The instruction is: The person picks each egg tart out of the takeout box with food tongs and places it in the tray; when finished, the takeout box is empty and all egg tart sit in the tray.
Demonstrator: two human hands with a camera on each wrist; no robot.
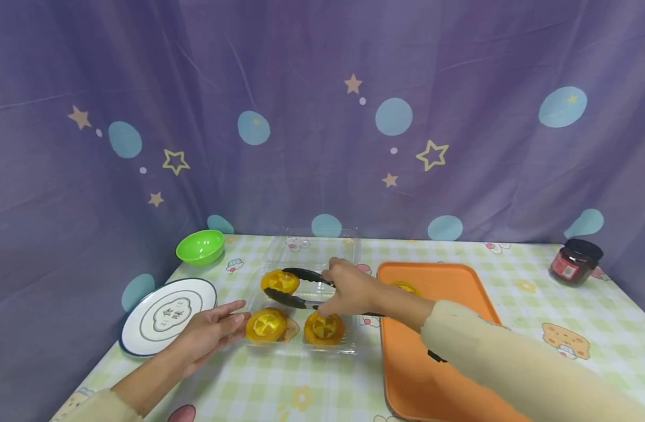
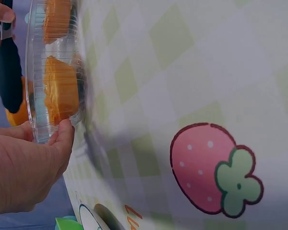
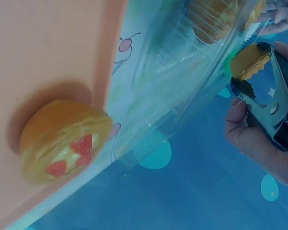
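My right hand (image 1: pixel 351 288) grips a pair of black-tipped metal tongs (image 1: pixel 284 298), whose tips lie around a round yellow fruit tart (image 1: pixel 279 281). That tart is over the back left of a clear plastic container (image 1: pixel 330 350). Two more tarts sit in the front of the container, one on the left (image 1: pixel 266 326) and one on the right (image 1: pixel 324 329). With its fingers extended, my left hand (image 1: pixel 209 331) touches the container's left side; the left wrist view shows the fingers at its corner (image 2: pixel 33 163). The right wrist view shows another tart (image 3: pixel 67 143), topped with red pieces, on an orange tray.
The orange tray (image 1: pixel 433 375) lies right of the container, partly under my right sleeve. The container's clear lid (image 1: pixel 312 249) stands open behind. On the left are a white plate (image 1: pixel 143 328) and a green bowl (image 1: pixel 201 247). A dark-lidded jar (image 1: pixel 576 262) stands far right.
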